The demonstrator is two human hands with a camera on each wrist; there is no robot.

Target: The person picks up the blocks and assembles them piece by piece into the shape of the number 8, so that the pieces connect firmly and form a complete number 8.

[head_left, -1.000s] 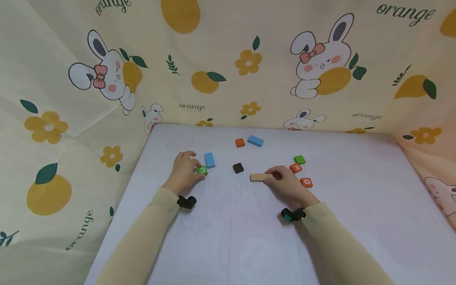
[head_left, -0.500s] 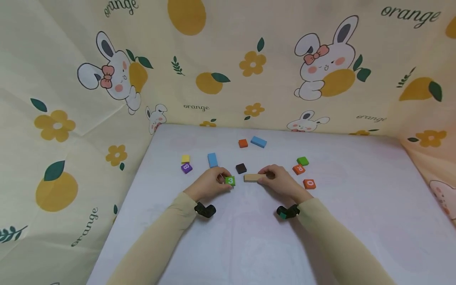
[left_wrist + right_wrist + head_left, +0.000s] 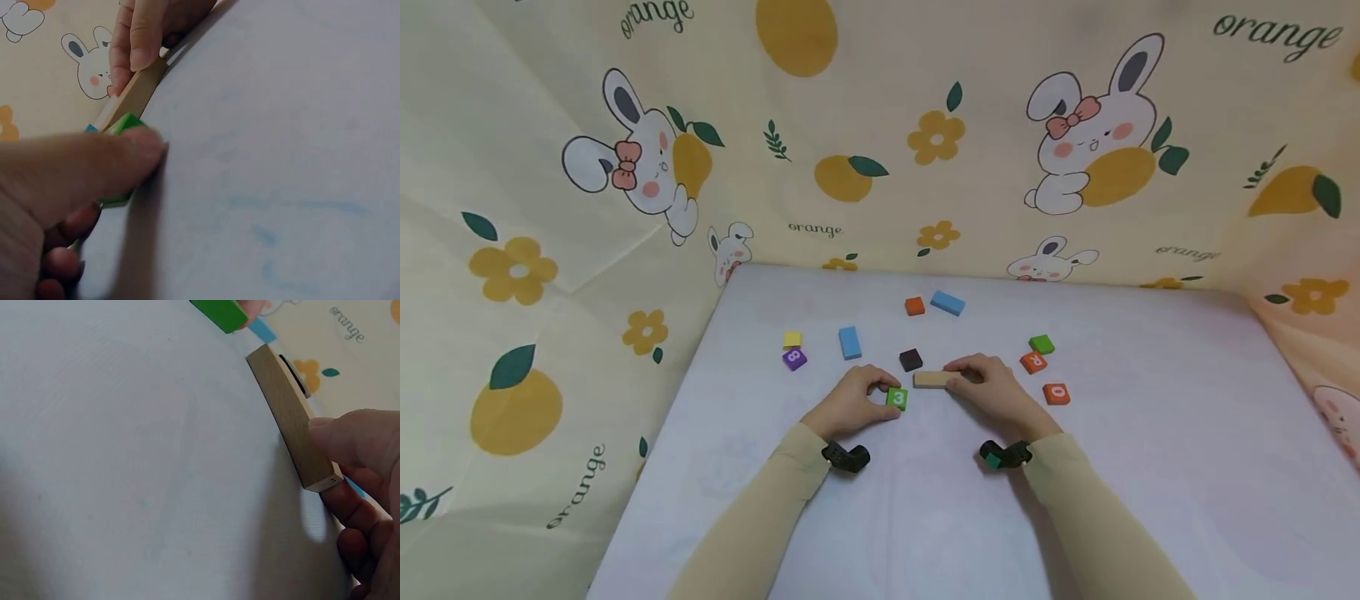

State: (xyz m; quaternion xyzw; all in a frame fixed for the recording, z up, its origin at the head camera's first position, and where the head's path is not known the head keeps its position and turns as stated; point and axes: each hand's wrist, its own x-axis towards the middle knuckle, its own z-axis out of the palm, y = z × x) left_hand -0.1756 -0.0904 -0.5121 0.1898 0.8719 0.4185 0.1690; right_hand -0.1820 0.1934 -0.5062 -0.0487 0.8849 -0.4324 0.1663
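Thumb and fingertips of the left hand [image 3: 850,403] pinch the green block marked 3 [image 3: 897,398], held just beside the near end of the wooden block [image 3: 929,380], with a small gap; thumb and fingers of the right hand [image 3: 992,385] grip that wooden block by its other end, and it lies on the white table [image 3: 910,517]; just beyond sits a dark block [image 3: 911,360]; farther left are a blue block [image 3: 850,342] and a purple block [image 3: 794,359]; to the right lies an orange block marked O [image 3: 1056,393].
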